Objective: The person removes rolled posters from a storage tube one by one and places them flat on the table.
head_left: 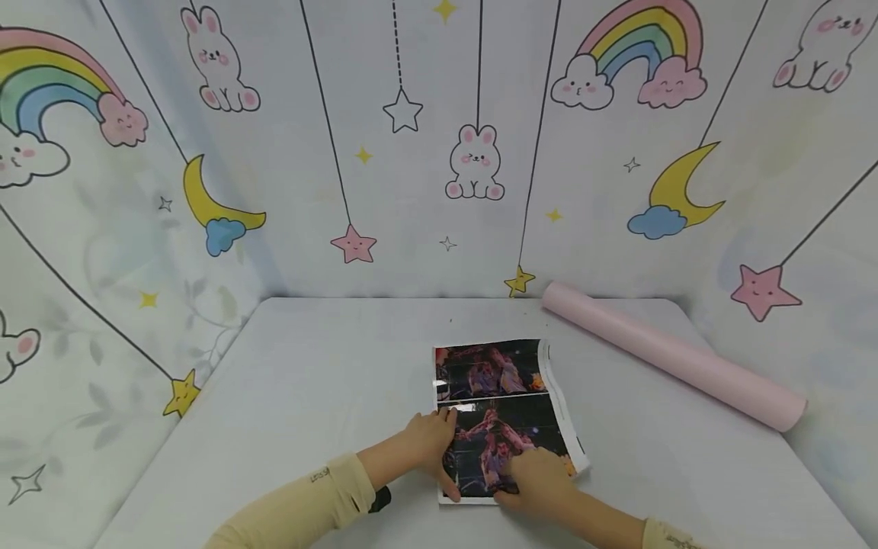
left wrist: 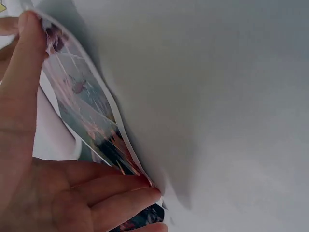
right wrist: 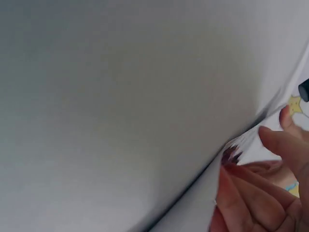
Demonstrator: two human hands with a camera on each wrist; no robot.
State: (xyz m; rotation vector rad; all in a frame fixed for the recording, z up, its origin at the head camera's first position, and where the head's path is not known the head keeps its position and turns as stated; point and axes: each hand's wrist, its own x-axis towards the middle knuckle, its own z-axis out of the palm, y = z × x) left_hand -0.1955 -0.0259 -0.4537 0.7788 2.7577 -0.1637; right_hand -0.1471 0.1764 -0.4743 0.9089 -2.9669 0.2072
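In the head view a glossy printed booklet (head_left: 504,427) with dark, reddish pictures lies on the white table. A white line crosses its upper half, and its right side curls. The left hand (head_left: 432,446) rests at its left edge, thumb near the lower corner and fingers higher up. Along that booklet edge (left wrist: 87,87), the left wrist view shows thumb and fingers wide apart. On the lower right part rests the right hand (head_left: 542,480). In the right wrist view its bent fingers (right wrist: 241,198) touch the paper, the thumb apart from them.
A pink roll (head_left: 672,358) lies slantwise along the right rear of the white table (head_left: 329,366). Curtains (head_left: 411,183) printed with rabbits, stars and rainbows hang behind and at both sides.
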